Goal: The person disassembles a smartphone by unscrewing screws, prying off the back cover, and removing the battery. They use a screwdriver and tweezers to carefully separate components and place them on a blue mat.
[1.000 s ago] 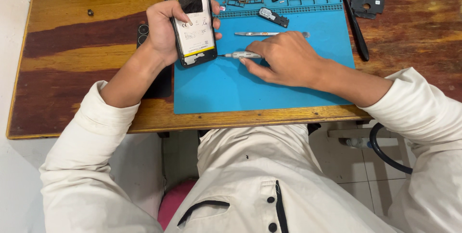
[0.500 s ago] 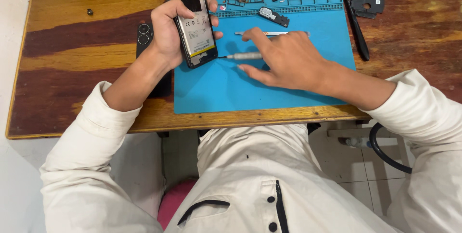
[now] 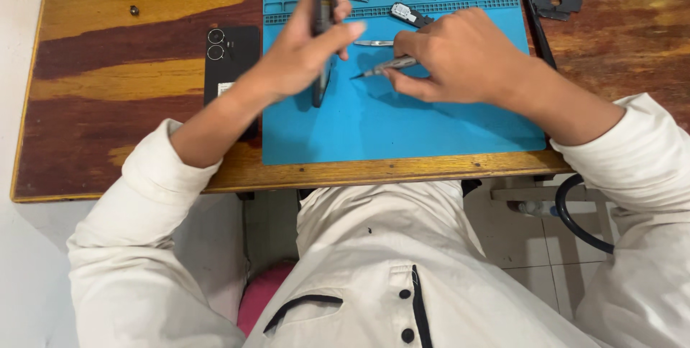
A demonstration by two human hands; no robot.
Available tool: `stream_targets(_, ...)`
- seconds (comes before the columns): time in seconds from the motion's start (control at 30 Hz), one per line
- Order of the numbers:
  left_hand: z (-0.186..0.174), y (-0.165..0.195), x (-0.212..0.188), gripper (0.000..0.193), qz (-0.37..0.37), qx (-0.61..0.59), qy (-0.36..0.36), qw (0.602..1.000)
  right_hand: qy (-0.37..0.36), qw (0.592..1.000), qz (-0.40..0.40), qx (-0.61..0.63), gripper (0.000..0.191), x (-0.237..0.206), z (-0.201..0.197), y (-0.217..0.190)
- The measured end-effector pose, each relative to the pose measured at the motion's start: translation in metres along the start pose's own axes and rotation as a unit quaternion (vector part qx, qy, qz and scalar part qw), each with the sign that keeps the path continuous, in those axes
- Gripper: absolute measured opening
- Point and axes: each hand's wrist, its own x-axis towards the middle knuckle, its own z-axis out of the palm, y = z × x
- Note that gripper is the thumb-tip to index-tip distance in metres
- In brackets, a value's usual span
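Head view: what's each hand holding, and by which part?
Left hand grips the opened phone around its middle, edge-on. Right hand holds the screwdriver by its handle end.

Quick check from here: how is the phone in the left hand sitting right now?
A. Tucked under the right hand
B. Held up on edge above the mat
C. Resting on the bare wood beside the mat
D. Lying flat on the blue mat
B: the left hand grips the phone turned on edge, so it shows only as a thin dark strip above the blue mat.
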Motion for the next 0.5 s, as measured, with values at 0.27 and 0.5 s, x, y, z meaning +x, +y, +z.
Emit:
stream_targets(0.27,0.019,0.009,0.013,0.066,-0.095,0.009,0.025,0.995,0.029,0.998,-0.055,-0.003,0.039,0.0,-0.005,0.01)
stream_targets(0.5,-0.028,0.011,0.004,0.073,-0.148,-0.337,-0.03,0.929,0.071,0.989,-0.039,0.121,0.029,0.001,0.001,-0.006)
